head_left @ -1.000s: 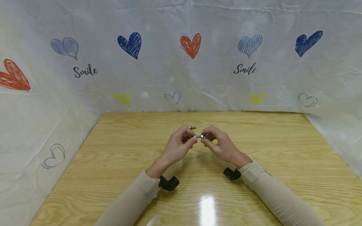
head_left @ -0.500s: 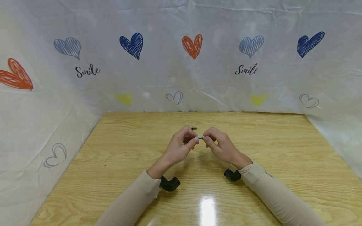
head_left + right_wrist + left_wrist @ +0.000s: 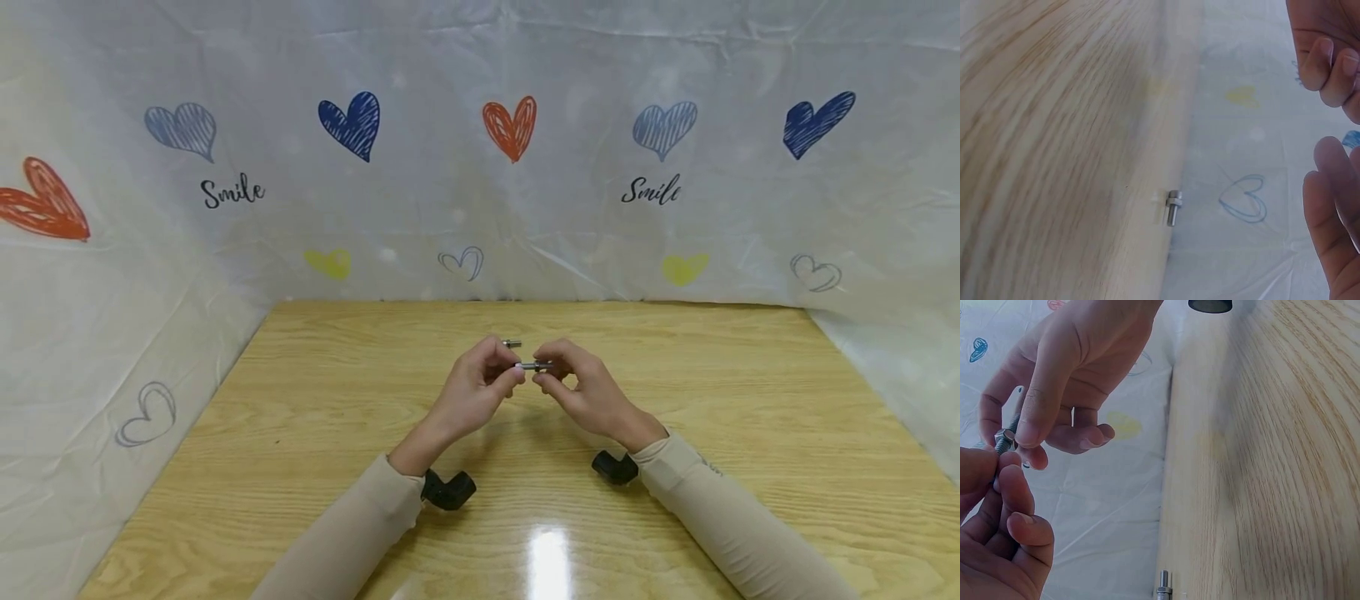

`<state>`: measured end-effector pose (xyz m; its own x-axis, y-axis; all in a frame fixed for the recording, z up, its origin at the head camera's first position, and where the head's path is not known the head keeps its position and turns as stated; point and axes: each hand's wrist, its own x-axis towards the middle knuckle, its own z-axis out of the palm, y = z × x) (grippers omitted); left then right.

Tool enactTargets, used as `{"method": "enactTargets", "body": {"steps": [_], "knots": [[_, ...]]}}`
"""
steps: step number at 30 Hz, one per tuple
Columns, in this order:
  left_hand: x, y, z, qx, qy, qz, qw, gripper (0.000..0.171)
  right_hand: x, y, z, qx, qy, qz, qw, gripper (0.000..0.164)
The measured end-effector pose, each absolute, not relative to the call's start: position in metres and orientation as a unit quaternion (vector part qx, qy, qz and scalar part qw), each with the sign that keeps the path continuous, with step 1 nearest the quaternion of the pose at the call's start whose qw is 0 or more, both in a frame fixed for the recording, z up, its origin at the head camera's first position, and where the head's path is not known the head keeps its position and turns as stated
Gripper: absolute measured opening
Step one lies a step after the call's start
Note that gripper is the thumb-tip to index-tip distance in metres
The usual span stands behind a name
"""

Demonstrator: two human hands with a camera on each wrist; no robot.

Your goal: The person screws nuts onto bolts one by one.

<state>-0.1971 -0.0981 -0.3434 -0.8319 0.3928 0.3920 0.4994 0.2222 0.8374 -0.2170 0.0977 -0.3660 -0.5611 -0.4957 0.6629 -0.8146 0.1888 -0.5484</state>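
My left hand (image 3: pixel 480 383) pinches one end of a metal bolt (image 3: pixel 527 366) between thumb and forefinger, holding it level above the table. A hex nut (image 3: pixel 1005 436) sits on its thread, and the shaft runs on past it. The right hand (image 3: pixel 581 387) curls its thumb and forefinger around the nut from either side, fingertips right at it. In the right wrist view, parts of both hands show at the right edge and the held bolt is out of frame. Behind the left fingers a second bolt (image 3: pixel 1174 203), with a nut on it, lies on the table.
The wooden table (image 3: pixel 375 350) ends at a pale sheet (image 3: pixel 570 217) printed with hearts and "Smile". More sheeting hangs at both sides. A black angled piece (image 3: pixel 450 490) sits at the left wrist and another (image 3: pixel 615 467) at the right.
Half a second ago the right thumb and forefinger were closed together over the nut. Now they have spread a little, and the nut shows between them. The left hand keeps its pinch.
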Motion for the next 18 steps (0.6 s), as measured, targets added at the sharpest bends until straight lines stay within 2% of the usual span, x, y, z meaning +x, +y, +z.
{"method": "enactTargets", "body": {"steps": [7,12,18], "knots": [[-0.1967,-0.097,-0.3427,-0.285,-0.776,-0.562,0.042,0.004,-0.2194,0.0973,-0.3662,0.449,-0.745,0.46,0.179,0.014],[-0.1959,-0.0959,-0.3416,-0.293,-0.773,-0.562,0.037,0.003,-0.2201,0.097,-0.3657,0.456,-0.741,0.449,0.203,0.018],[-0.1961,-0.0967,-0.3427,-0.291,-0.776,-0.558,0.043,0.004,-0.2169,0.0987,-0.3659,0.431,-0.762,0.452,0.171,0.015]]}}
